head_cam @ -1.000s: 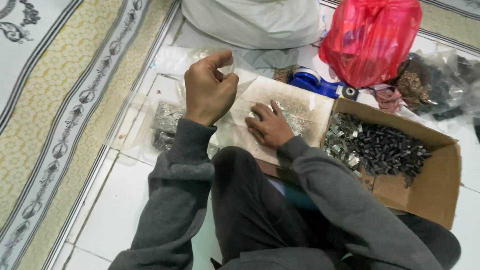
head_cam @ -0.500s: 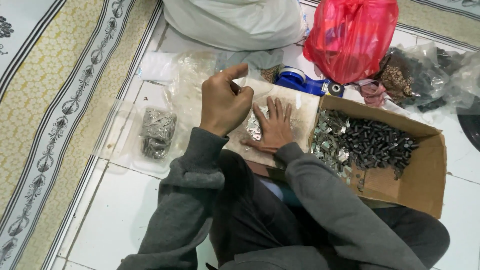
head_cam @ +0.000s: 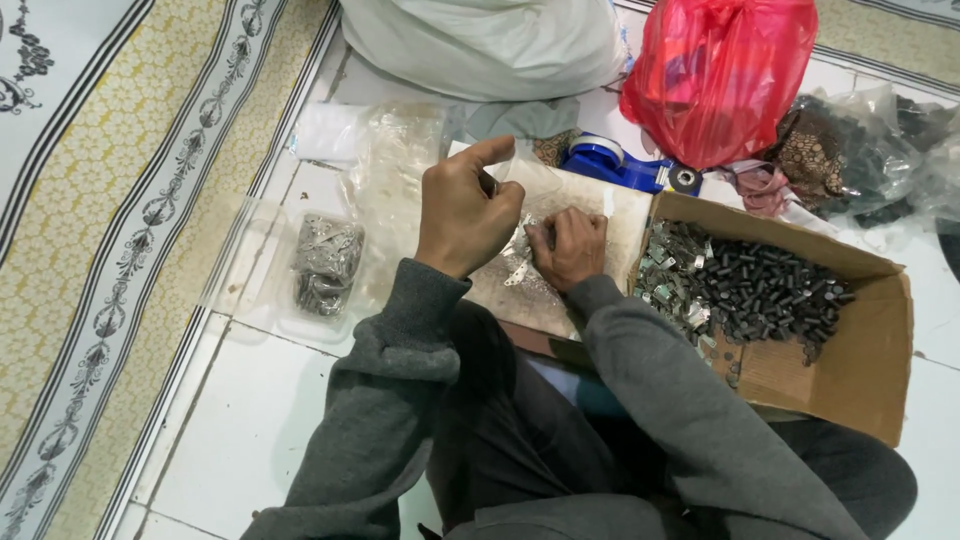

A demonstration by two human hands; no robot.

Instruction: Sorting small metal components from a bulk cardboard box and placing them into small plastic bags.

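Left hand is gripping a clear bag, right hand is pinching small metal clips on the board; one filled bag is lying aside, cardboard box is holding plenty more.

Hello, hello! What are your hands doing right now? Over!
Left hand raised, curled shut, contents hidden. Right hand pressing small metal pieces on the board. Cardboard box of parts sits beside it.

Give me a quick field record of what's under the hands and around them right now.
left hand: raised over the board, fingers curled, contents hidden
right hand: pressed on small metal pieces
work surface: pale board on the lap
right side: cardboard box of dark cylinders and shiny clips
left side: clear bag of metal parts on tiled floor
behind: red plastic bag, blue tape dispenser
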